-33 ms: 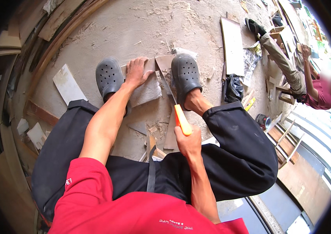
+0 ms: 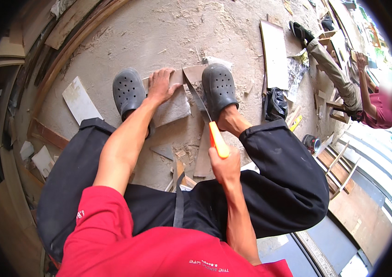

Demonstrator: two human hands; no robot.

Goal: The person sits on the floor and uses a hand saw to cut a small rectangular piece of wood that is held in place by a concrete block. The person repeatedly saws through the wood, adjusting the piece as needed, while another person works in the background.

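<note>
My right hand [image 2: 226, 164] is wrapped round the orange and yellow handle of a handsaw [image 2: 197, 98]. The saw's blade points away from me, its tip at a thin wooden board [image 2: 194, 74] on the floor. My left hand [image 2: 161, 85] rests over that board, left of the blade, fingers bent over it and thumb out to the side. Both my grey clogs [image 2: 129, 91] stand at the board's ends, one on each side. Under the board and my left hand lies a pale, rough-surfaced block [image 2: 174, 111].
Wood scraps lie around my feet, with a white panel [image 2: 81, 99] at left. Stacked planks [image 2: 69, 48] line the left side. Toward the right are a long white board [image 2: 274, 53], a black plastic bag [image 2: 277, 104] and a tin can [image 2: 311, 143]. Another person [image 2: 376, 111] sits at far right.
The saw and my right hand have shifted slightly to the right, with the handle tilted a little more. My left hand stays on the board.
</note>
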